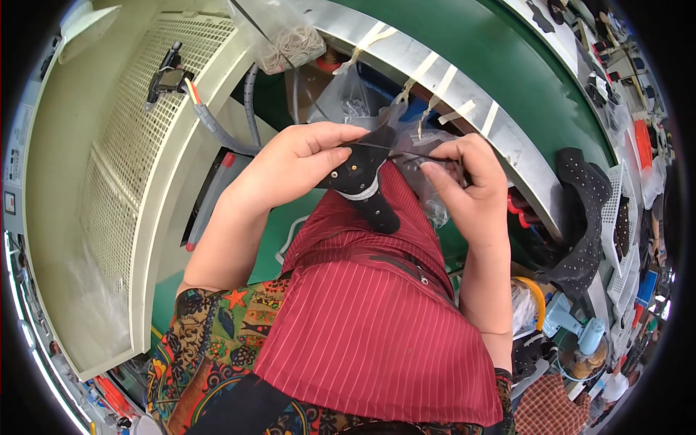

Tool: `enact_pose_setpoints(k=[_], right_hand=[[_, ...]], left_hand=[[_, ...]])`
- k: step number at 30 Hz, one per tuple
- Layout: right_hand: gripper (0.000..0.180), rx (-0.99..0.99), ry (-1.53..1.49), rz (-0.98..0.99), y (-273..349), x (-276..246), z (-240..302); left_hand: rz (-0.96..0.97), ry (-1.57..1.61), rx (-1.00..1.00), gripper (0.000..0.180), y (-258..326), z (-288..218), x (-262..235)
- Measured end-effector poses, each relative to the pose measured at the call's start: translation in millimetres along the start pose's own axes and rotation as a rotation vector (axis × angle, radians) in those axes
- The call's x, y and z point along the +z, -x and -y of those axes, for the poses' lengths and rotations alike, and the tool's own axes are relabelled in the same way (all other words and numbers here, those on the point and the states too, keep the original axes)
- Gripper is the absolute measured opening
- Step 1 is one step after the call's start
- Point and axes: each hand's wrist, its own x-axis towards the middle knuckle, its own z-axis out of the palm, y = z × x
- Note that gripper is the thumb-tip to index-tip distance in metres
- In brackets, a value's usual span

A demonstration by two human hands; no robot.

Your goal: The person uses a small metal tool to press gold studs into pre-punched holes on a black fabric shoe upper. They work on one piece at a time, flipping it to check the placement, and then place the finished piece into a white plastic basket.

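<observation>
Nearest to us, filling the lower middle of the frame, lies a red striped apron (377, 326) over a patterned, many-coloured garment (217, 341). Above it, at the centre of the frame, our two hands meet. Our left hand (293, 163) has its grip closed on a black shoe upper piece (360, 185), thumb and fingers pinching its upper edge; the piece hangs down onto the apron, shows small pale dots and a white band across its middle. Our right hand (471, 185) has its grip pinched shut on a thin dark lace (406, 154), which runs level from the piece to those fingers. Just behind the hands, a clear plastic bag (424, 141) sits crumpled.

In the upper right of the frame, a green conveyor belt (507, 65) curves past, edged by a metal rail (435, 80) with strips of pale tape. At the right, more black perforated shoe pieces (583, 210) hang over the rail's edge. Lower right, a light blue tool (576, 326) rests among clutter. At the left, a cream-coloured machine housing (94, 181) with a perforated grille fills the frame.
</observation>
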Motion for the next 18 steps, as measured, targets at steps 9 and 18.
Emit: enact_pose_setpoints(k=[9, 18], right_hand=[[0.031, -0.035, -0.004, -0.035, -10, 5, 9], [0.023, 0.279, -0.614, 0.294, -4, 3, 25]], left_hand=[[0.119, 0.183, -0.102, 0.033, -7, -2, 0], [0.127, 0.170, -0.091, 0.035, -12, -6, 6]])
